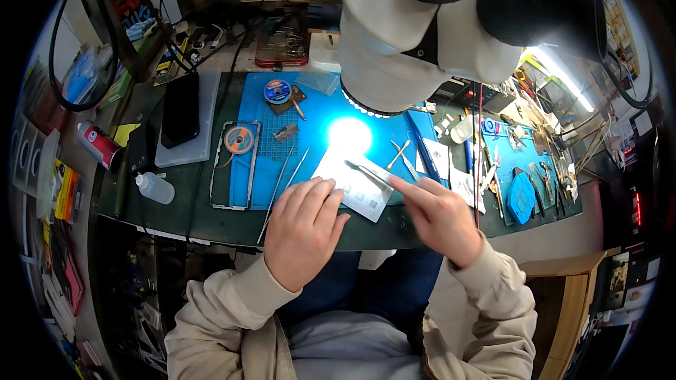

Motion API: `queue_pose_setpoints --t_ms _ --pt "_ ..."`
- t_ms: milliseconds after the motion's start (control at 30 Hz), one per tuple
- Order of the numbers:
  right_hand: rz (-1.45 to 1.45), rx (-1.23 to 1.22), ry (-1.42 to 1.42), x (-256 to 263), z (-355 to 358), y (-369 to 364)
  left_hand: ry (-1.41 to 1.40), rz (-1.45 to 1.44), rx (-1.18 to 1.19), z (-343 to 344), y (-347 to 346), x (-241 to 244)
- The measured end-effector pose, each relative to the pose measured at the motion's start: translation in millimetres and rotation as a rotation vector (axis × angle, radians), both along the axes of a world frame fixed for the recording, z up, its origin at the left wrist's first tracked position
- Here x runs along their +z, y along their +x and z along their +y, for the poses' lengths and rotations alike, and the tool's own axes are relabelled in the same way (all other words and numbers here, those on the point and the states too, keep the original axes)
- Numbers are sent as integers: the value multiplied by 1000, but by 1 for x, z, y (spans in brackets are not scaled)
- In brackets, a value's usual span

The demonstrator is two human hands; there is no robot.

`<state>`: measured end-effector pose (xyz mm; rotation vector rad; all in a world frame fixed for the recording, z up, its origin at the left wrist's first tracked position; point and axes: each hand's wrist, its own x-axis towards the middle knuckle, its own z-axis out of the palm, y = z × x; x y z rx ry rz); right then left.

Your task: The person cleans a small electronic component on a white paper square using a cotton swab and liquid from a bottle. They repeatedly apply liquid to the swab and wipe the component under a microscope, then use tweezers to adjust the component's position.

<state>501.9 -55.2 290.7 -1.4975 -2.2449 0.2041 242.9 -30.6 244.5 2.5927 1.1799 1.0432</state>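
A thin metal stencil sheet [374, 201] with small grid patterns lies tilted on the blue silicone work mat [317, 96], its far end washed out by a bright lamp spot. My left hand [307, 227] rests flat, its fingertips on the sheet's left edge. In my right hand [441, 214] is a slim metal tool [367, 170], perhaps tweezers or a scraper, pointing left over the sheet with the index finger stretched along it. Two thin metal tools [285, 177] lie left of the sheet. To its right are a cotton swab [398, 154] and a metal-handled tool [410, 168].
A white microscope [393, 53] hangs low over the mat. Leftward are a phone frame [213, 179] with a copper-coloured spool [239, 140], a black phone [180, 111], a plastic bottle [155, 188] and a spray can [99, 145]. At right sit a blue holder [521, 198] and several hand tools.
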Motion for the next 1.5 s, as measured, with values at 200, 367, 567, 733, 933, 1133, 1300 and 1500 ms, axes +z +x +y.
queue_pose_setpoints --t_ms 200,367,567,733,933,1133,1300,1500 --pt "-19 -10 -68 8 -10 3 8 -50 -6 2 -2 -3" --pt "11 33 -20 -5 -5 -4 -1 -41 4 1 -2 -3" --pt "4 3 -18 -2 -4 -5 24 -37 14 3 3 -4" --pt "0 -14 -69 0 -20 13 33 -27 40 0 1 -3" --pt "-64 -17 -9 1 -13 2 -4 46 -2 7 1 9" --pt "-51 -30 -11 -3 -10 -1 -69 93 -56 29 -3 12" --pt "4 -36 -75 -3 -37 8 -77 127 -57 33 1 16" --pt "-25 -31 -3 -5 -25 3 -108 162 -58 35 -1 22"
